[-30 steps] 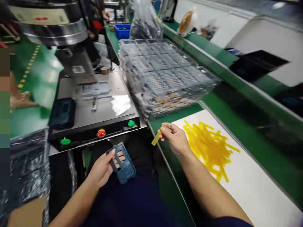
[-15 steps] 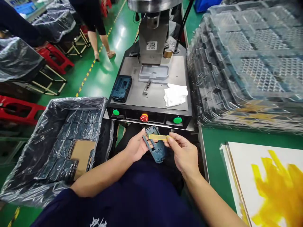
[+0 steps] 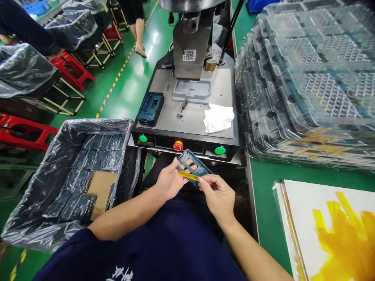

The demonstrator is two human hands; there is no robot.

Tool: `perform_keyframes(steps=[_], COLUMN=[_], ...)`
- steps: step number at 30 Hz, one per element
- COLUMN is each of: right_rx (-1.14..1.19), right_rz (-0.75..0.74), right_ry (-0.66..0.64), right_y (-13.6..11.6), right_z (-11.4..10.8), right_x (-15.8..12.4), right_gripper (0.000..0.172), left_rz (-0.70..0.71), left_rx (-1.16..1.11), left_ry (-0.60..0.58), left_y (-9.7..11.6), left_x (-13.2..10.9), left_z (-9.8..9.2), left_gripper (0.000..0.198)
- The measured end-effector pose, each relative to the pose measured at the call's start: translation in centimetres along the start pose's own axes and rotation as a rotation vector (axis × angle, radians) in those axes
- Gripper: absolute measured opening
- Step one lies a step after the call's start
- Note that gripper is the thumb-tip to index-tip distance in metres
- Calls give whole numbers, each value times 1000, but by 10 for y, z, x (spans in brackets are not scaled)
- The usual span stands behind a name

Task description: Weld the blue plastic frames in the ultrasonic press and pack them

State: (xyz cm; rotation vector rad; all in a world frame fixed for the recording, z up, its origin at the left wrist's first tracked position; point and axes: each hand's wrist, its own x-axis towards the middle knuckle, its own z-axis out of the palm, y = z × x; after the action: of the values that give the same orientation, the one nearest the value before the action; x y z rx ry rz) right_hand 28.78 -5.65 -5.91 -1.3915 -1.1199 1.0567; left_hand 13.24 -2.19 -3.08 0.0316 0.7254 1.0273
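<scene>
My left hand [image 3: 169, 180] grips a dark blue plastic frame [image 3: 193, 166] with cut-out windows, held tilted over my lap. Across the frame's near edge lies a yellow tape strip [image 3: 188, 175], pinched at its right end by my right hand [image 3: 217, 194]. Both hands meet just below the front of a press machine [image 3: 190, 105]. A second blue frame [image 3: 151, 108] rests on the machine's plate at the left.
A bag-lined box [image 3: 73, 175] of blue frames stands at my left. Stacked clear trays [image 3: 307, 78] fill the right bench. A white sheet [image 3: 304, 210] bearing yellow strips [image 3: 345, 238] lies at lower right. A white cloth [image 3: 218, 117] sits on the plate. Red stools and a person's legs are behind.
My head turned left from the strip sheet to the machine. My right hand carried one yellow strip to the frame, and the strip now lies on the frame's near edge.
</scene>
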Motion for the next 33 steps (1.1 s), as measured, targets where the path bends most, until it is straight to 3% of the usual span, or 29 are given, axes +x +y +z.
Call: perform_keyframes(steps=[2, 4, 8, 13, 17, 23, 28, 33], right_rx=[74, 156, 226, 179, 199, 177, 25, -285], right_rz=[145, 243, 329, 360, 372, 351, 146, -358], right_ry=[-15, 50, 147, 91, -4, -46, -123, -122], right_y=[0, 0, 1, 0, -2, -3, 2, 6], right_z=[1, 3, 6, 5, 3, 1, 1, -4], right_x=[1, 2, 4, 4, 7, 9, 3, -1], right_gripper=[24, 29, 33, 34, 36, 34, 24, 13], left_rz=[23, 55, 116, 188, 230, 173, 187, 171], left_rx=[-10, -16, 24, 151, 194, 328, 382, 313], left_ry=[8, 16, 16, 11, 22, 87, 180, 174], left_y=[1, 1, -4, -14, -17, -20, -23, -21], left_x=[1, 1, 0, 2, 4, 1, 2, 6], left_z=[-1, -2, -1, 0, -1, 3, 4, -2], left_gripper=[36, 31, 23, 42, 45, 48, 44, 38])
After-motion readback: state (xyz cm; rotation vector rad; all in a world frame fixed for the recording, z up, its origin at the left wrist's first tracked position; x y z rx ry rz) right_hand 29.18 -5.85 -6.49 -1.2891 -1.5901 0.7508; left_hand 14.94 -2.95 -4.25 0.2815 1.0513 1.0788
